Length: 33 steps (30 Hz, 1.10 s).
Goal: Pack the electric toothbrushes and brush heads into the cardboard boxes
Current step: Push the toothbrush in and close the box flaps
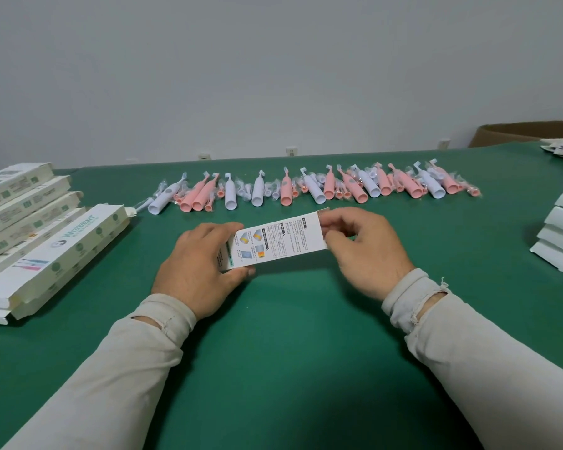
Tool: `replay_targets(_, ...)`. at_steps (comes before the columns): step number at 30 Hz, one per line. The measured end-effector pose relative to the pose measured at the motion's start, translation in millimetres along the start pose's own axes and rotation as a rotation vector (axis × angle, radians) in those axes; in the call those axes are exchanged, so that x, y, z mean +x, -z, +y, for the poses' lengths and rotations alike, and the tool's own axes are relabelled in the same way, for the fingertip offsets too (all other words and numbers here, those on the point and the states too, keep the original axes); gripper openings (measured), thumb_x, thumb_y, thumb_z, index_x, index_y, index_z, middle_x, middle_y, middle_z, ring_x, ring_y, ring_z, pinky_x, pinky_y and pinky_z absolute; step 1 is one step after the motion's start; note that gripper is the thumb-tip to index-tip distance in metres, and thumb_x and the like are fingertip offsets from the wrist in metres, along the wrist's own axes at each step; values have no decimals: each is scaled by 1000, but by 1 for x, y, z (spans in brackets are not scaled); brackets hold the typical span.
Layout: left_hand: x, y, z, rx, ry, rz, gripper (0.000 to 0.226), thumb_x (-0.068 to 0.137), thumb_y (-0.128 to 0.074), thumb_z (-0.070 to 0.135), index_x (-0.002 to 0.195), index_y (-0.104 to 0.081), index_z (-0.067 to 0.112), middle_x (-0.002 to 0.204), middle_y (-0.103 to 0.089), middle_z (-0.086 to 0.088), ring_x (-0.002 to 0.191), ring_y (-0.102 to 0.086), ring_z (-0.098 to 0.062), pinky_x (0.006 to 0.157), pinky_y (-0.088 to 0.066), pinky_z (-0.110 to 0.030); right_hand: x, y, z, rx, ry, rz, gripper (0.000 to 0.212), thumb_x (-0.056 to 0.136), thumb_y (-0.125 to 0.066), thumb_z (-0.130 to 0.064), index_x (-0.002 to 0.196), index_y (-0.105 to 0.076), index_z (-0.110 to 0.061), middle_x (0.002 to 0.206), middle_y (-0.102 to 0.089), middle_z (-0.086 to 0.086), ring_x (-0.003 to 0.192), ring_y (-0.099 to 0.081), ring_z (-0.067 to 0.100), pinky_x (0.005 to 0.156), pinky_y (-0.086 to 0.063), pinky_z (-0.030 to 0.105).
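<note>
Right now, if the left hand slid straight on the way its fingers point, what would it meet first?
The left hand grips the box, fingers pointing up-right. Beyond lies bare mat, then probably the row of toothbrushes; depth is hard to judge.

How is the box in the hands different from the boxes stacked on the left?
The held box is gripped at both ends by the left hand and right hand; the stacked boxes lie untouched on the table. Its printed instruction panel faces up; the top stacked box shows a logo. All are long white cartons.

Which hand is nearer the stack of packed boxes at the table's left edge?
Left. The left hand grips the printed box's end facing the stack of packed boxes; the right hand pinches its far end.
</note>
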<state>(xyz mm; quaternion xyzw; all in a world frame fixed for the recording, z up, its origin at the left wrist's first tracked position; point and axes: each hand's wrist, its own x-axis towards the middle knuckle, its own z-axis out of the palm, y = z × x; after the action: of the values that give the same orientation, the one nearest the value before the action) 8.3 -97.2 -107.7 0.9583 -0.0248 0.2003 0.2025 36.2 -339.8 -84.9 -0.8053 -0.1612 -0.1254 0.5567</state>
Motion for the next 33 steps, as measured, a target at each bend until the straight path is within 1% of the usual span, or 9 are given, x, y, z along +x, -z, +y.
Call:
replay_targets(4, 1, 1, -1, -9, 5, 2, 65, 79, -76, 49, 137, -49, 41, 133, -51, 12, 125, -42, -21, 100, -44, -45, 4, 4, 2, -45, -5, -128, 29, 90, -49, -5, 96, -61, -31, 93, -74, -14, 75, -64, 0, 67, -48, 19)
replay_targets(8, 0, 1, -1, -12, 6, 5, 65, 78, -76, 50, 137, -49, 40, 134, -51, 11, 126, -43, -20, 101, -44, -45, 6, 17, 6, -181, 60, -165, 45, 88, -57, -17, 90, -60, -62, 101, -55, -15, 88, -52, 11, 83, -41, 25)
replay_targets(12, 0, 0, 1, -14, 7, 4, 67, 78, -76, 50, 138, -48, 40, 133, -51, 10, 125, -43, -21, 101, -43, -44, 5, 11, 6, -82, 33, 15, 28, 81, -60, -22, 89, -65, -48, 106, -51, -19, 104, -53, 7, 96, -44, 32)
replay_targets(15, 0, 1, 1, -13, 6, 3, 66, 78, -76, 49, 138, -48, 39, 134, -51, 10, 125, -43, -21, 101, -43, -44, 4, 7, 4, -55, -4, -6, 28, 73, -53, -32, 92, -69, -46, 124, -48, -18, 124, -44, 2, 107, -34, 26)
replay_targets(19, -1, 0, 3, -29, -19, -9, 65, 78, -76, 49, 136, -50, 40, 131, -51, 10, 123, -44, -21, 100, -44, -46, 2, 0, 3, 50, 12, -226, 32, 85, -54, -17, 87, -72, -43, 127, -51, -19, 129, -36, -11, 101, -25, 6)
replay_targets(21, 0, 0, 2, -34, -13, -10, 65, 78, -76, 49, 136, -49, 40, 131, -51, 11, 123, -44, -20, 100, -44, -46, 2, 2, 3, 70, 16, -249, 30, 84, -50, -20, 88, -73, -39, 125, -56, -16, 125, -41, -8, 101, -28, 8)
replay_targets(23, 1, 2, -1, -41, 4, -3, 65, 78, -76, 48, 137, -49, 39, 131, -52, 10, 124, -44, -21, 101, -43, -47, 6, 13, 6, 40, 18, -159, 28, 83, -54, -22, 101, -68, -38, 127, -58, -11, 113, -52, -3, 98, -40, 21)
replay_targets(28, 0, 2, -3, -34, 5, 2, 65, 78, -77, 47, 137, -50, 38, 132, -52, 9, 125, -43, -21, 102, -43, -46, 8, 33, 17, -257, 154, -297, 66, 85, -65, -26, 139, -39, -53, 126, -49, -30, 91, -57, -6, 82, -47, 11)
replay_targets(33, 0, 2, -4, -30, -2, -3, 65, 77, -77, 48, 137, -51, 38, 132, -52, 8, 125, -44, -22, 102, -43, -46, 10, 27, 23, -214, 221, -153, 36, 93, -68, -20, 123, -64, -38, 115, -58, -24, 94, -57, -7, 82, -39, 2)
